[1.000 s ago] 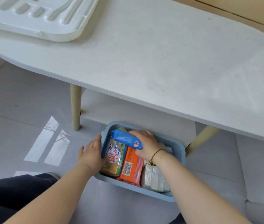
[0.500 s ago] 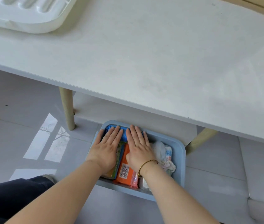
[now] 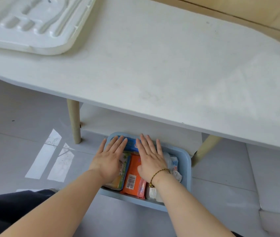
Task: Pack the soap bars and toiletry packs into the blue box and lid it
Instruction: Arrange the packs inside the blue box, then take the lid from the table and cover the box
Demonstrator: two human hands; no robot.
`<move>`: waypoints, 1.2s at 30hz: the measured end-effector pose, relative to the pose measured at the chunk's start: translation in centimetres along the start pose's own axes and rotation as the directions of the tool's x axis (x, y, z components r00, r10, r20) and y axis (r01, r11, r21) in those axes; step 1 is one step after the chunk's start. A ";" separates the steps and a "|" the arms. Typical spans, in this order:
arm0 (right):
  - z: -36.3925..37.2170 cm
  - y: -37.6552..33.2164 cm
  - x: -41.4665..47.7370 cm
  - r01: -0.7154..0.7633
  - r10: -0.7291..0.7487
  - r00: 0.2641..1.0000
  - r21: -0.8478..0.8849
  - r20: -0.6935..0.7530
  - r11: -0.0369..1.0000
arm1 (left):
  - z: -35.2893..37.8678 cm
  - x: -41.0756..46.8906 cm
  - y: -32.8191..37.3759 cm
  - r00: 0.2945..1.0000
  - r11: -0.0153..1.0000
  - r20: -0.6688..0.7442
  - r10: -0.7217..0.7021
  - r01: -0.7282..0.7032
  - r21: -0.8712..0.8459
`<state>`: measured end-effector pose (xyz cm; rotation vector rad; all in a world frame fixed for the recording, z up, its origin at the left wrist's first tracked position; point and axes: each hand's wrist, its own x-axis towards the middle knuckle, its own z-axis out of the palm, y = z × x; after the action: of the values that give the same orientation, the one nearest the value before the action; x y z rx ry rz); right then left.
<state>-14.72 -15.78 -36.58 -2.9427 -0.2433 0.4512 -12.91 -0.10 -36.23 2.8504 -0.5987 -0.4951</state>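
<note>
The blue box (image 3: 186, 168) sits on the floor (image 3: 33, 117) at 6 o'clock. The left hand (image 3: 109, 159) and right hand (image 3: 150, 158) press flat on the crinkly packs (image 3: 132, 178), fingers straight and gripping nothing (light, slippery, probably). Lift by the stiff rim (image 3: 132, 200).

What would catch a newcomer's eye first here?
The left hand and right hand press flat on the packs inside the pale blue plastic box on the grey floor, the orange wrapped soap bar bright between them. A white moulded plastic tray lies at the white tabletop's far left corner.

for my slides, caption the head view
Left hand and right hand press flat on packs in the blue box
</note>
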 end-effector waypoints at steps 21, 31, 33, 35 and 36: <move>-20.8 -14.7 -1.1 0.341 -0.258 0.776 0.039 -0.575 0.939 | -18.2 -10.6 -8.1 0.815 0.977 -0.539 -0.215 0.172 -0.129; -23.0 -18.5 7.1 0.196 -0.335 0.835 -0.333 -0.437 0.922 | -18.0 -9.5 -9.3 0.845 0.974 -0.496 -0.199 0.113 -0.198; -22.9 -19.1 7.6 0.198 -0.360 0.820 -0.371 -0.444 0.907 | -17.9 -9.6 -9.7 0.844 0.971 -0.505 -0.181 0.070 -0.231; -22.9 -19.4 7.8 0.197 -0.365 0.813 -0.375 -0.453 0.906 | -17.9 -9.8 -9.8 0.833 0.952 -0.517 -0.194 0.034 -0.303; -22.9 -19.4 8.0 0.194 -0.361 0.814 -0.372 -0.455 0.908 | -17.9 -9.9 -9.8 0.817 0.930 -0.529 -0.229 0.023 -0.367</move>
<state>-2.80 1.64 -13.80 -3.0990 -0.7217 -0.4651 -11.48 14.91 -19.26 2.5080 -0.1802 0.2262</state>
